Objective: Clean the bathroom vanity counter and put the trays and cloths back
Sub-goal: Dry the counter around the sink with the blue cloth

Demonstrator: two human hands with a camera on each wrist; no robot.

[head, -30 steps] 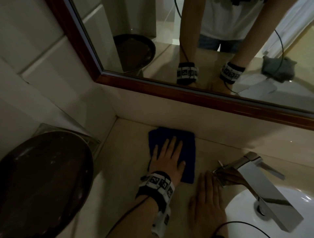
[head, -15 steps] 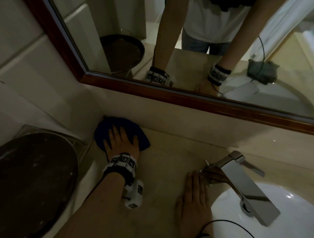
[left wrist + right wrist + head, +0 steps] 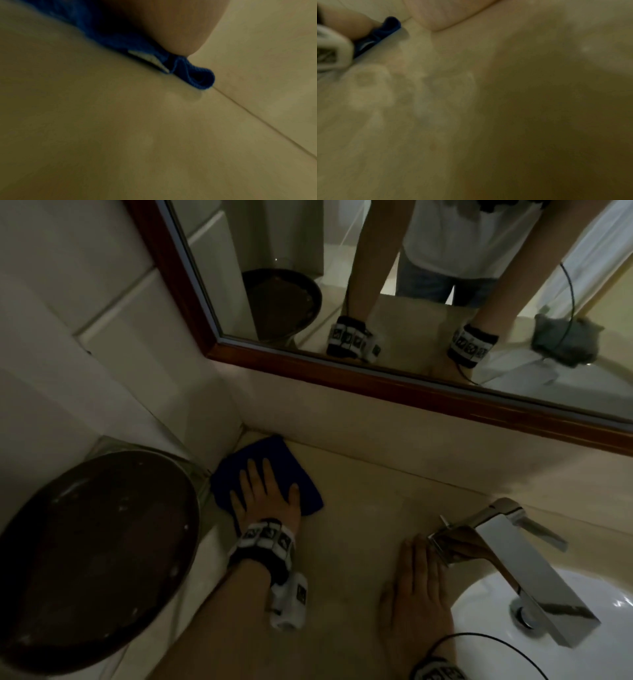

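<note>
We pressed our left hand (image 3: 265, 496), fingers flat, on the folded dark-blue microfibre cloth (image 3: 274, 455) in the beige stone counter's (image 3: 359, 508) back-left corner; our right hand (image 3: 416, 601) lay flat, holding nothing, beside the chrome faucet (image 3: 524, 559).

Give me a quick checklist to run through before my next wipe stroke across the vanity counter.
1. Left hand flat on the blue cloth, fingers spread: ok.
2. Cloth flat on the counter: not ok, the left wrist view shows a corner curled up.
3. Cloth reaches the back left corner by the wall: ok.
4. Right hand braced flat on the counter beside the faucet, out of the cloth's way: ok.
5. Counter between cloth and faucet free of objects: ok.
6. Smudges left on the counter: cannot tell, the right wrist view is blurred.
</note>
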